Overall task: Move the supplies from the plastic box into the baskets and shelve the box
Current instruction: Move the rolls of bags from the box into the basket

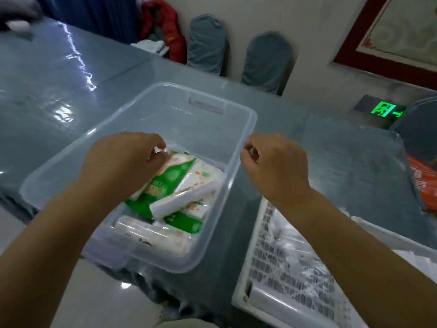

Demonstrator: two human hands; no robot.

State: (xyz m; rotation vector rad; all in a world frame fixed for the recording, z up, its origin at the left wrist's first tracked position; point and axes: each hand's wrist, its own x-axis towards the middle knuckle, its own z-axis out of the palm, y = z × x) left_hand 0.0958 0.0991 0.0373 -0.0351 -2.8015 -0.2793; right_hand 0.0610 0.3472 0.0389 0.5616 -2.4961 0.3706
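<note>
We see a clear rectangular plastic box (238, 147) on a grey-blue glossy table (59, 91), green-and-white supply packets (165, 183) piled at its near end. Our left hand (123, 162) pinches the top packet's corner; our right hand (274, 166) hovers over the box's right rim, fingers curled, holding nothing. A white slotted basket (272, 268) sits just right.
</note>
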